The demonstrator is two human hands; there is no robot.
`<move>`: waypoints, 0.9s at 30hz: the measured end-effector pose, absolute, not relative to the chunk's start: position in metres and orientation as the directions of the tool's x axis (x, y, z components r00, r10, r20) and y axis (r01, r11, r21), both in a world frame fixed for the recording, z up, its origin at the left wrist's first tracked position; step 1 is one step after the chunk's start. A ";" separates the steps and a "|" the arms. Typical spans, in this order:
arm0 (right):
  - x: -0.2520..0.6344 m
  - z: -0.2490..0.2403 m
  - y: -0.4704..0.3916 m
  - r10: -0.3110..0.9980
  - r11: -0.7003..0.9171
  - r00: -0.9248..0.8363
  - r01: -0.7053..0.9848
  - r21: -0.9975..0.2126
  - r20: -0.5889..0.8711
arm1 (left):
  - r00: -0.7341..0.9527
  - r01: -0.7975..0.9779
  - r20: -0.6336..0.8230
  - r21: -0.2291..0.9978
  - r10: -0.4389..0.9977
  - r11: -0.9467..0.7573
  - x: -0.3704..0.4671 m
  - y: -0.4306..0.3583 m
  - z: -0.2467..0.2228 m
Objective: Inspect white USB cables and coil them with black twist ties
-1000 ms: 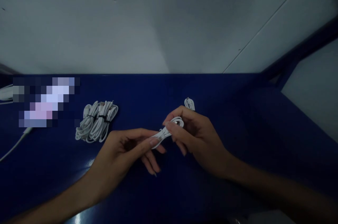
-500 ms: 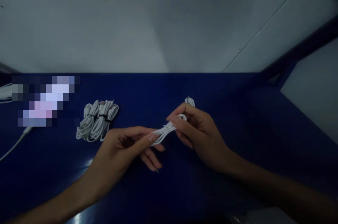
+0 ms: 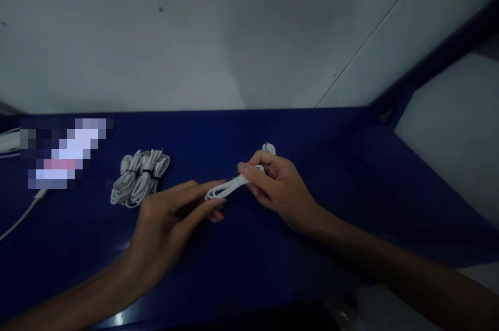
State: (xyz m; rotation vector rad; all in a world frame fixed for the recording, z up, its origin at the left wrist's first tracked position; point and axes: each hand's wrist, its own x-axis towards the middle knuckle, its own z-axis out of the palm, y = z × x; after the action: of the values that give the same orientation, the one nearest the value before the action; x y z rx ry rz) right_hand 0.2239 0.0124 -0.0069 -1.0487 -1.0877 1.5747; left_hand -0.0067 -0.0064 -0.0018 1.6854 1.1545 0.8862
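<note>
A coiled white cable (image 3: 230,186) is held above the blue table, tied round its middle with a thin white tie. My right hand (image 3: 278,183) pinches its right end between thumb and fingers. At the left end, the thumb and forefinger of my left hand (image 3: 175,216) lie along either side of the loops, holding them lightly. Behind my right hand, another white cable coil (image 3: 268,148) is partly hidden.
Several white cables (image 3: 142,177) bound with black ties are piled on the blue table (image 3: 218,268), left of centre. A blurred-out bright object (image 3: 72,154) with a white cord lies farther left. A pale wall (image 3: 195,50) rises behind the table.
My left thumb has slid from the face of the coil to its lower side, baring the left loops. Both hands and the coil appear a little farther left as the view shifts.
</note>
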 end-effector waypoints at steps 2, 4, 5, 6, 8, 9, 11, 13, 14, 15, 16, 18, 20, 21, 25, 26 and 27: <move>0.224 -0.006 0.013 0.969 -0.175 -0.211 -0.229 -0.957 -0.126 | 0.297 0.329 0.075 0.928 0.952 -0.176 -0.006 -0.008 0.001; 0.223 -0.005 0.013 0.972 -0.165 -0.206 -0.239 -0.957 -0.116 | 0.282 0.328 0.098 0.925 0.954 -0.192 -0.005 -0.009 0.003; 0.223 -0.004 0.013 0.972 -0.159 -0.206 -0.236 -0.959 -0.110 | 0.280 0.330 0.110 0.922 0.954 -0.203 -0.004 -0.009 0.003; 0.223 -0.004 0.013 0.974 -0.149 -0.204 -0.227 -0.962 -0.103 | 0.283 0.333 0.118 0.919 0.952 -0.213 -0.004 -0.008 0.004; 0.224 -0.004 0.012 0.977 -0.122 -0.198 -0.203 -0.972 -0.081 | 0.292 0.341 0.118 0.914 0.949 -0.219 -0.003 -0.007 0.004; 0.224 -0.004 0.012 0.978 -0.104 -0.197 -0.192 -0.976 -0.066 | 0.294 0.336 0.113 0.917 0.949 -0.213 -0.003 -0.007 0.004; 0.226 -0.005 0.011 0.979 -0.066 -0.201 -0.167 -0.984 -0.031 | 0.295 0.297 0.082 0.939 0.952 -0.173 -0.002 -0.006 0.004; 0.228 -0.005 0.010 0.975 -0.032 -0.221 -0.128 -0.991 -0.003 | 0.299 0.223 0.022 0.970 0.954 -0.093 -0.001 -0.005 0.005; 0.229 -0.005 0.009 0.974 -0.009 -0.225 -0.102 -0.995 0.014 | 0.304 0.181 -0.014 0.983 0.953 -0.043 -0.001 -0.005 0.005; 0.229 -0.004 0.009 0.974 0.020 -0.224 -0.073 -0.997 0.036 | 0.312 0.138 -0.053 0.990 0.949 0.010 0.000 -0.004 0.006; 0.230 -0.004 0.008 0.973 0.053 -0.221 -0.043 -0.998 0.062 | 0.316 0.103 -0.088 0.993 0.945 0.058 0.001 -0.003 0.008; 0.232 -0.002 0.007 0.969 0.116 -0.220 0.004 -0.993 0.113 | 0.336 0.056 -0.138 0.990 0.932 0.126 0.001 0.000 0.010; 0.233 0.000 0.007 0.963 0.147 -0.233 0.031 -0.989 0.136 | 0.358 0.031 -0.167 0.986 0.919 0.167 0.001 0.001 0.011; 0.234 0.001 0.008 0.961 0.148 -0.242 0.038 -0.988 0.134 | 0.370 0.026 -0.179 0.983 0.911 0.182 0.001 0.002 0.011; 0.236 0.001 0.012 0.960 0.101 -0.267 0.031 -0.994 0.089 | 0.417 0.086 -0.205 0.979 0.885 0.186 -0.001 0.001 0.011; 0.236 0.000 0.014 0.959 0.088 -0.272 0.020 -0.996 0.079 | 0.419 0.112 -0.204 0.979 0.885 0.172 -0.002 0.000 0.011; 0.235 0.000 0.014 0.959 0.079 -0.273 0.010 -0.997 0.073 | 0.415 0.131 -0.198 0.979 0.888 0.157 -0.002 0.000 0.010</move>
State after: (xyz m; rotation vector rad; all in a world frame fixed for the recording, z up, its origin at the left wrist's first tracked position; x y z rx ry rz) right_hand 0.2355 0.0143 -0.0004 -1.0241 -1.4605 1.3392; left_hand -0.0020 -0.0002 0.0101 1.3175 1.0254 0.7064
